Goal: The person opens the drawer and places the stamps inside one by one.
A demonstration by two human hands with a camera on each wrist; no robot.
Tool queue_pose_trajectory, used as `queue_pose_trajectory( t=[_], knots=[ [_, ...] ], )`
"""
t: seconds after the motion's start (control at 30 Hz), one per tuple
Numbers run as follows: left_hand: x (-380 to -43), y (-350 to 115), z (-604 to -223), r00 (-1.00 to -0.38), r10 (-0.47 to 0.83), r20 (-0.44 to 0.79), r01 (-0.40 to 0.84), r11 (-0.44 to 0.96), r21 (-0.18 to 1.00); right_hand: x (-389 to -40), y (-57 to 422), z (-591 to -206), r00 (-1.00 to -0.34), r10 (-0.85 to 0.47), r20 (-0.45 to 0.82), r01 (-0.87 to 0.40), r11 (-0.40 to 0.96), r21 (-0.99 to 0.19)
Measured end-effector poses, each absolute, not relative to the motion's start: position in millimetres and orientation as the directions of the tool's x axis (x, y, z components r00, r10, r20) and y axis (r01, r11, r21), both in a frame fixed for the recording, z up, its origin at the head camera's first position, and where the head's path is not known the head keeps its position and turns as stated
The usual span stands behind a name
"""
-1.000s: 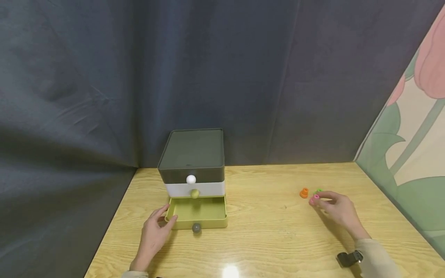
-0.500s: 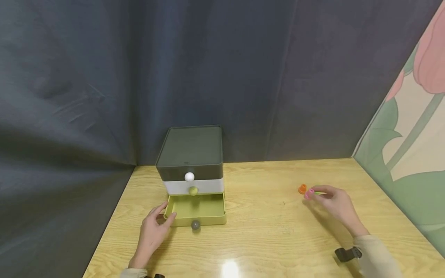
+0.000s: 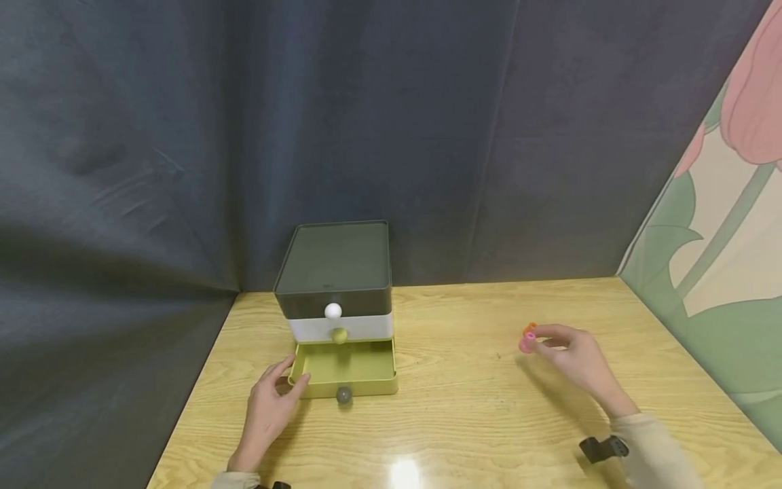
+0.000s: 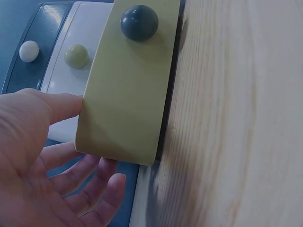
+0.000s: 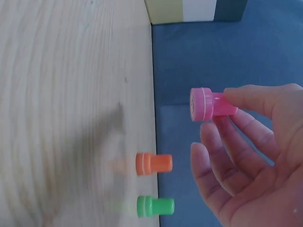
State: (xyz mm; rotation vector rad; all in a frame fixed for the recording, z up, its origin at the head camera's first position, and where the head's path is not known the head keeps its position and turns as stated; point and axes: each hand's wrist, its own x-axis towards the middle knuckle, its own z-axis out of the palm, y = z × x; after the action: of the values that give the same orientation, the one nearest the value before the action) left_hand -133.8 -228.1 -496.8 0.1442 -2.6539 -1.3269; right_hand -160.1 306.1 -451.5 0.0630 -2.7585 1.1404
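My right hand (image 3: 580, 356) pinches a pink toy stamp (image 5: 202, 104) between thumb and fingers, lifted off the table, its round patterned face showing in the right wrist view. An orange stamp (image 5: 154, 163) and a green stamp (image 5: 156, 206) stand on the table below that hand; in the head view the hand hides the green one. At the left, my left hand (image 3: 267, 407) holds the front left corner of the pulled-out yellow-green drawer (image 4: 125, 94), thumb at its upper edge, fingers at its outer side. Inside, the drawer looks bare.
Above the drawer are a white drawer (image 3: 369, 328) with a yellow-green knob and a dark grey one (image 3: 366, 303) with a white knob, both closed. A dark curtain (image 3: 440, 204) hangs behind the wooden table (image 3: 458, 380). A flower-patterned panel (image 3: 733, 272) borders the right.
My right hand has picked up the pink stamp and carried it leftward, now in front of the orange one. The left hand stays at the drawer corner.
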Motion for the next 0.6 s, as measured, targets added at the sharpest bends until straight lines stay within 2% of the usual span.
queue_pose_trajectory(
  t=[0.13,0.6],
  knots=[
    [-133.5,-227.7,-496.5,-0.981,-0.161,0.108,-0.012,0.604,0.797,-160.4,298.8,-449.1,-0.979,0.008,0.206,-0.139,0.714,-0.686],
    [-132.6,-226.9,-496.3,-0.982,-0.153,0.114,-0.001,0.601,0.799,-158.4,273.7,-443.8,-0.981,-0.068,0.184,-0.185,0.64,-0.746]
  ],
)
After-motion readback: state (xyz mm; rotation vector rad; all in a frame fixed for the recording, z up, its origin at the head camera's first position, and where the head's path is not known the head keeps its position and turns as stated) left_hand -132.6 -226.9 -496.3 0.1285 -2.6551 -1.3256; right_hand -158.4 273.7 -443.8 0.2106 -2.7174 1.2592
